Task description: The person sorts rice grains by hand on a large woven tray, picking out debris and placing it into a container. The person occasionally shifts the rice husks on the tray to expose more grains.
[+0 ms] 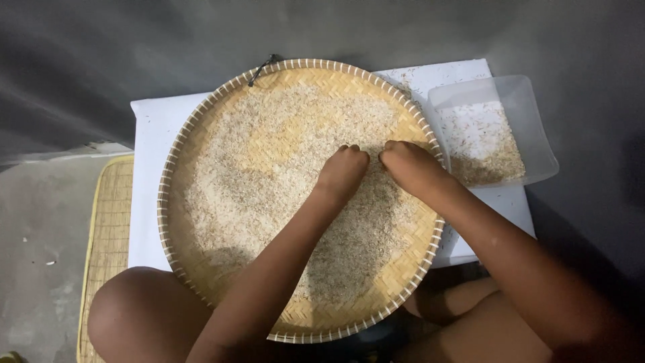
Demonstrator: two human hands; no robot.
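Observation:
A round woven bamboo tray (201, 121) rests on a white low table (151, 175) and on my lap. Pale rice grains (269, 161) are spread thinly across it. My left hand (342, 171) lies knuckles up on the rice near the tray's middle right, fingers curled down into the grains. My right hand (410, 165) sits beside it, almost touching, fingertips bent into the rice close to the right rim. What the fingers pinch is hidden.
A clear plastic box (531, 128) holding some rice husk and grains stands on the table to the right of the tray. A woven mat (107, 228) lies on the floor at left. My knee (134, 309) is under the tray's near edge.

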